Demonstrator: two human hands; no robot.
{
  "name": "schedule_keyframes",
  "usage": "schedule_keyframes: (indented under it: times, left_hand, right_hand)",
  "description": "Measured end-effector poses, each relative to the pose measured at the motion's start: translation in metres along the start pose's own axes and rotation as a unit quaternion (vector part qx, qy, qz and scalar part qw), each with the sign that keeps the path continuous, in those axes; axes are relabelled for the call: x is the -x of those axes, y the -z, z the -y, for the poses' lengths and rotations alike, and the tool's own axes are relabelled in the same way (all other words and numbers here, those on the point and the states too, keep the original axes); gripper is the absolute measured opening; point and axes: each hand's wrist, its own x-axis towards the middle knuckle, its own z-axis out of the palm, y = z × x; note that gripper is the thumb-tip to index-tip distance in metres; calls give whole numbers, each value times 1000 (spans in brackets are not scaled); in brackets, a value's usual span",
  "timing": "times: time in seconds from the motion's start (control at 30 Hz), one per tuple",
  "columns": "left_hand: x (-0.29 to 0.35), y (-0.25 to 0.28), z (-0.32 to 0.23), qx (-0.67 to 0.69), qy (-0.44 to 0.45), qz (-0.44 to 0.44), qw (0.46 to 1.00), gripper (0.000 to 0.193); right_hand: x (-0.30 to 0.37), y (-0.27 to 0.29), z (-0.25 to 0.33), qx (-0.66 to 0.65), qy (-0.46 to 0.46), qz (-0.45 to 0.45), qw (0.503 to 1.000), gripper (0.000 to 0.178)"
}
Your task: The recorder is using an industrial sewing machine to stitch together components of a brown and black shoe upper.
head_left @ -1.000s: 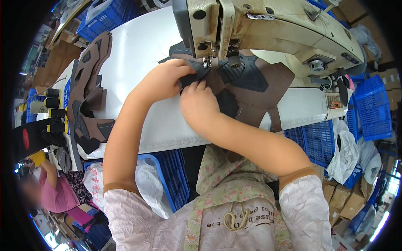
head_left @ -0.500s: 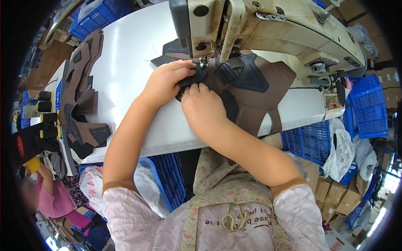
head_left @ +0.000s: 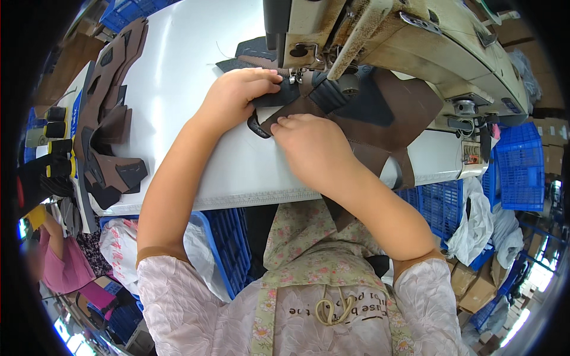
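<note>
A person sat at a white bench [head_left: 178, 89], seen from above, with both bare hands on a brown and black shoe upper [head_left: 380, 113] lying under the head of a sewing machine [head_left: 415, 41] near the bench's far edge. The left hand [head_left: 237, 95] lay flat, its fingers pressing the upper's dark edge just beside the needle; its grip was not clamped on anything. The right hand [head_left: 309, 142] pressed down on the brown part nearer the front edge, fingers bent and together. This looked like the stitching step, with the piece being guided under the needle. Feeding the seam straight would call for both hands moving evenly, fingers clear of the needle. A stack of cut pieces [head_left: 110, 113] lay along the bench's left edge.
</note>
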Motion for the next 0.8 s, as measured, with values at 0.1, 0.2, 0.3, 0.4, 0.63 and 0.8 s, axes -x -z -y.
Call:
schedule_keyframes:
  times: [0.1,0.2,0.3,0.4,0.63,0.8]
  left_hand:
    - [-2,1,4,3,-20,-7,1000,48]
    - [-7,3,13,22,-41,-4,999,45]
    - [-10,4,15,17,-45,-11,999,41]
    - [-9,4,18,22,-54,-11,998,44]
    - [-12,2,23,38,-65,-22,997,43]
    - [-10,3,22,35,-60,-21,997,41]
  right_hand:
    - [-4,1,1,-29,-2,-5,1000,12]
    - [-8,0,2,-47,-5,-9,999,9]
    - [-11,0,4,-56,-13,-14,998,7]
    - [-13,-1,5,-66,-20,-13,998,6]
    - [-10,-10,10,-56,-39,-33,997,10]
    - [-9,6,9,4,-53,22,998,25]
